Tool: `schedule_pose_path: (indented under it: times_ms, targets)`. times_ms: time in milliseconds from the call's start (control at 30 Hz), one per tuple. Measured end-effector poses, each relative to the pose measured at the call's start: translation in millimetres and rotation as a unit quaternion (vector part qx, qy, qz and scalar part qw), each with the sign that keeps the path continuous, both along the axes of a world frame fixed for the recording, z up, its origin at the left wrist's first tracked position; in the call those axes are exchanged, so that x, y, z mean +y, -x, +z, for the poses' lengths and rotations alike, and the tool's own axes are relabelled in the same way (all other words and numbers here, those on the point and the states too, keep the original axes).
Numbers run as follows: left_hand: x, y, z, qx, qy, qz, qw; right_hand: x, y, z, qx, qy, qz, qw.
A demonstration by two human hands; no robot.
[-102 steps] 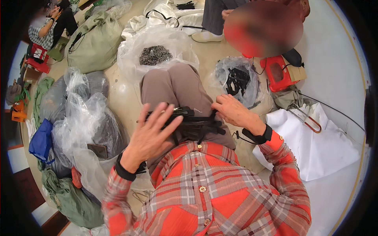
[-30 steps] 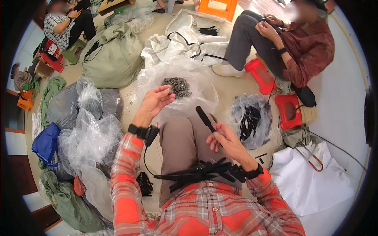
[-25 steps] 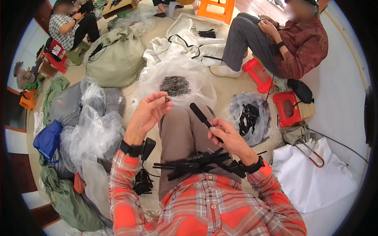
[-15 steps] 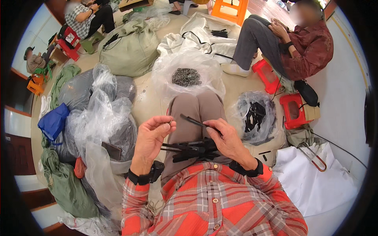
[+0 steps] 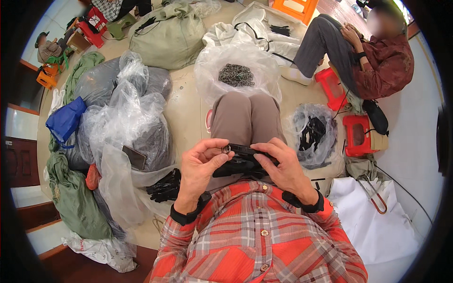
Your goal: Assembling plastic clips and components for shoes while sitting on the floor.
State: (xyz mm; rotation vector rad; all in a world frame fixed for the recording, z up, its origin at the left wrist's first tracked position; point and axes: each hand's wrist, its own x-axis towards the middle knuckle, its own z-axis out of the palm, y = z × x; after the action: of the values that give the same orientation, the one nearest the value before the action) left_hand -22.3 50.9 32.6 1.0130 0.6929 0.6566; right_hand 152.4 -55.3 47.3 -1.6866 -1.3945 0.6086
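Note:
My left hand [image 5: 202, 162] pinches a small dark metal ring-like piece [image 5: 226, 149] between thumb and fingertips. Closed on a narrow black strip [image 5: 243, 149] is my right hand [image 5: 283, 165], and the strip's left end meets or nearly meets the metal piece. Whether the two are joined I cannot tell. Across my lap, below the hands, lie more black strips [image 5: 231, 168], partly hidden by the right hand. A bundle of black pieces [image 5: 165, 185] rests to the left of my left wrist.
Beyond my knees, a clear plastic bag [image 5: 207, 78] holds a pile of small dark metal pieces [image 5: 236, 75]. Another bag [image 5: 325, 113] at the right contains black strips. Large stuffed bags [image 5: 151, 137] crowd the left, with a phone-like dark slab [image 5: 134, 157] on top. A seated person [image 5: 377, 70] is at the right.
My hands have drawn together, bringing the black strip up to the metal piece. The strip now lies level, and the whole view has shifted a little.

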Motion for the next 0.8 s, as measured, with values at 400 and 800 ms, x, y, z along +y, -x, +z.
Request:
schedule_pose_path:
  times_ms: [400, 800]
  targets:
    - [5.3, -1.7, -2.7, -0.018, 0.059, -0.044, 0.997, -1.7, -10.7, 1.8, 0.105, 0.039, 0.035, 0.993]
    - [9.0, 1.2, -17.4, -0.127, 0.191, -0.069, 0.971, 0.0, -12.8, -2.2, 0.176, 0.048, 0.045, 0.982]
